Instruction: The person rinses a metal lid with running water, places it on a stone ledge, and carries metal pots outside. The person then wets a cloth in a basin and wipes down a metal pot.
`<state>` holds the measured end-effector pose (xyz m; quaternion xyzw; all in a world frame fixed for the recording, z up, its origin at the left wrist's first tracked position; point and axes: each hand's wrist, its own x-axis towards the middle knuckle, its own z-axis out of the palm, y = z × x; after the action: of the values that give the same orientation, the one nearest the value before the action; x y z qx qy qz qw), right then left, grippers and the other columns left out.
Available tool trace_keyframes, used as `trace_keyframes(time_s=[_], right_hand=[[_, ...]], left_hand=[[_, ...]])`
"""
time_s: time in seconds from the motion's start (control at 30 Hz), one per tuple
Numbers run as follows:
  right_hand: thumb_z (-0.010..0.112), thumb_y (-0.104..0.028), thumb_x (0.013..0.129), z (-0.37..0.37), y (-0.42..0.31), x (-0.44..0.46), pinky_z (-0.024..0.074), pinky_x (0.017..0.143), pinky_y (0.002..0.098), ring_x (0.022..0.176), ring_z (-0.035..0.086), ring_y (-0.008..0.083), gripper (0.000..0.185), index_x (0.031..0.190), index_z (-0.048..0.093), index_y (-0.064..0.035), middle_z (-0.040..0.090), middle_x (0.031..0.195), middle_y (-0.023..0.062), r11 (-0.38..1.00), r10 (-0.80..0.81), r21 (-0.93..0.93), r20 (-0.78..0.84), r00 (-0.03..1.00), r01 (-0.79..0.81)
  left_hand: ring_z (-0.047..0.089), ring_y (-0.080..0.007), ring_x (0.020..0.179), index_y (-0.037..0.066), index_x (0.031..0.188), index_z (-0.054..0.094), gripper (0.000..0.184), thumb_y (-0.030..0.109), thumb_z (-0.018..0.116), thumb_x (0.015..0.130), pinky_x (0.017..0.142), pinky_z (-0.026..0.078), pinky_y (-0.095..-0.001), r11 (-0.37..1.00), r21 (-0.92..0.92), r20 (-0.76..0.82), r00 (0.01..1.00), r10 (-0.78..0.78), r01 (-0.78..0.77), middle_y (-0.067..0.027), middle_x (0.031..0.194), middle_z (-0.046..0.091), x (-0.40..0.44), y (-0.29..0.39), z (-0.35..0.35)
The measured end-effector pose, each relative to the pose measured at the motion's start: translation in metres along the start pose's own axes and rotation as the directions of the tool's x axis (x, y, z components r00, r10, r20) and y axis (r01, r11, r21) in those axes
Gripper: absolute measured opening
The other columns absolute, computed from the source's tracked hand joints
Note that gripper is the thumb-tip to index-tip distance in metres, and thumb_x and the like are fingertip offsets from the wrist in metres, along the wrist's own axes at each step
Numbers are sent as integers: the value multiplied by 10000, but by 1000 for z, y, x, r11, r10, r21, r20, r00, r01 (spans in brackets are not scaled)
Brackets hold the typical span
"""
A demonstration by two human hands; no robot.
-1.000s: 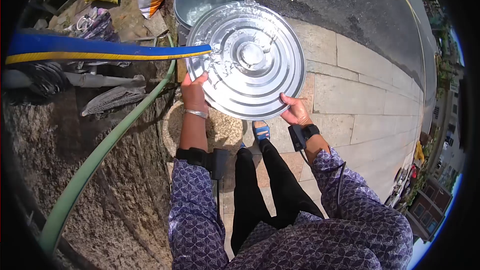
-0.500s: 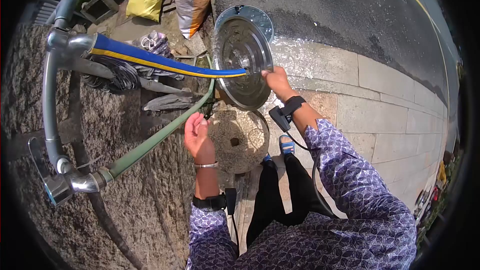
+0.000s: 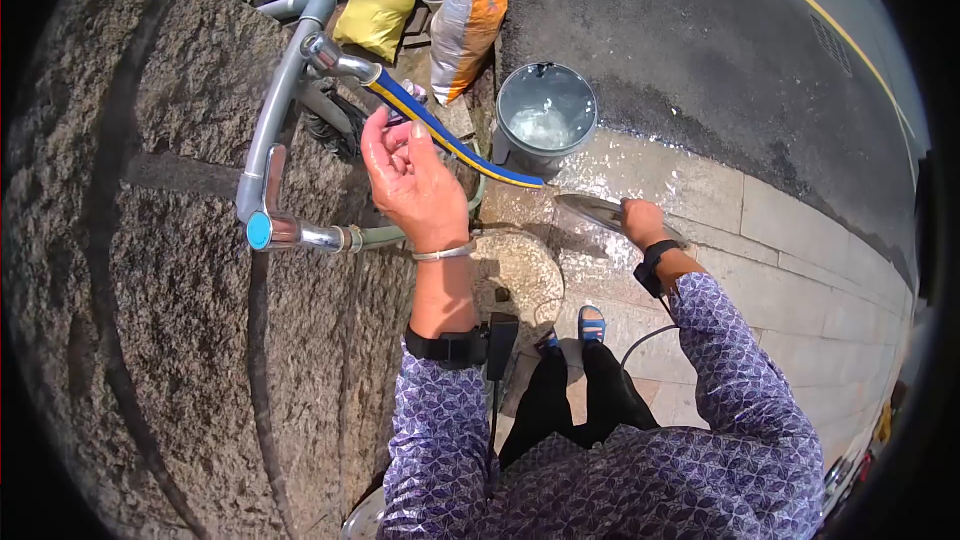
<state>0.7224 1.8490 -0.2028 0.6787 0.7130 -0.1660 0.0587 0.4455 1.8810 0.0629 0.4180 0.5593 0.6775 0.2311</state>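
My right hand (image 3: 645, 223) grips the rim of a round, shallow metal lid (image 3: 588, 208), now seen nearly edge-on. My left hand (image 3: 415, 175) is raised with its palm up and fingers loosely curled apart, holding nothing. Right behind its fingertips runs a blue hose with a yellow stripe (image 3: 455, 143), fixed to a metal tap (image 3: 345, 62). The hose's free end hangs just left of the lid. Beyond it stands a grey bucket (image 3: 547, 80) with frothy water inside.
A rough stone wall (image 3: 180, 340) with grey pipes (image 3: 268, 120) and a lower blue-capped tap (image 3: 262, 231) fills the left. A round stone (image 3: 520, 275) lies ahead of my feet. Yellow (image 3: 380, 5) and white-orange sacks (image 3: 465, 35) stand behind. Wet paving meets an asphalt road.
My right hand has drawn the lid away from the hose and bucket, toward the right, and turned it edge-on. My left hand has risen toward the hose. The view has shifted left.
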Motion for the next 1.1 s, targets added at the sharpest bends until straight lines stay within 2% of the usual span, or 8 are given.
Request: trace_keyframes(time_s=[0.13, 0.37, 0.47, 0.57, 0.63, 0.73, 0.93, 1.1], right_hand=[[497, -134, 770, 18, 81, -63, 494, 700, 439, 804, 634, 320, 175, 866, 642, -120, 649, 836, 158, 982, 188, -22, -20, 982, -188], [544, -132, 754, 34, 229, -195, 463, 679, 432, 784, 578, 395, 147, 818, 645, -45, 600, 802, 240, 811, 469, 474, -175, 866, -344], [564, -128, 806, 42, 268, -246, 455, 637, 344, 680, 590, 195, 179, 870, 634, 23, 640, 717, 85, 260, 743, 907, 31, 668, -332], [560, -131, 840, -18, 250, -297, 446, 635, 320, 704, 545, 151, 181, 904, 623, 26, 613, 750, 48, 213, 781, 869, 123, 613, -447], [546, -113, 864, -31, 237, -306, 475, 682, 354, 757, 582, 197, 190, 983, 585, 30, 622, 855, 83, -171, 828, 914, 336, 448, -368], [527, -104, 882, -7, 239, -325, 499, 735, 414, 803, 605, 246, 206, 1028, 549, 40, 615, 940, 124, -538, 728, 835, 390, 563, 117], [541, -123, 880, 3, 235, -332, 505, 767, 435, 836, 613, 267, 219, 1024, 534, 41, 611, 953, 143, -586, 734, 790, 422, 531, 182], [544, -117, 877, 21, 237, -339, 504, 761, 405, 835, 606, 256, 214, 1037, 532, 24, 610, 963, 132, -564, 750, 798, 387, 537, 212]], left_hand=[[530, -162, 751, 15, 1199, 460, 442, 126, 619, 802, 678, 453, -279, 758, 568, -107, 885, 454, -320, -119, 1005, 523, 47, 30, 17], [533, -404, 958, 44, 1170, 518, 509, 336, 565, 756, 829, 425, -446, 419, 901, -26, 949, 313, -114, -270, 1025, 530, 104, 46, 25], [566, -379, 986, 48, 1119, 596, 498, 329, 514, 716, 863, 426, -450, 207, 967, 100, 969, 225, -148, -244, 1048, 599, 141, 37, 14], [563, -362, 1021, 101, 1076, 628, 468, 353, 473, 714, 897, 417, -423, -10, 981, 196, 980, 40, -196, -179, 1072, 614, 185, 30, -1], [558, -360, 1040, 36, 1057, 618, 464, 339, 482, 733, 901, 418, -425, -219, 953, 204, 977, -57, -211, -196, 1092, 600, 172, 48, 14], [551, -354, 1049, -6, 1091, 599, 470, 349, 454, 818, 904, 410, -431, -266, 927, 225, 960, -166, -263, -203, 1127, 584, 155, 79, 25], [571, -279, 1049, 88, 1189, 565, 461, 402, 467, 866, 857, 423, -367, -176, 945, 221, 935, -276, -275, -154, 1172, 578, 196, 68, 14], [506, -188, 531, 96, 1187, 564, 432, 361, 433, 872, 428, 389, -308, 129, 951, 306, 912, -274, -281, -61, 845, 611, 199, 59, 8]])
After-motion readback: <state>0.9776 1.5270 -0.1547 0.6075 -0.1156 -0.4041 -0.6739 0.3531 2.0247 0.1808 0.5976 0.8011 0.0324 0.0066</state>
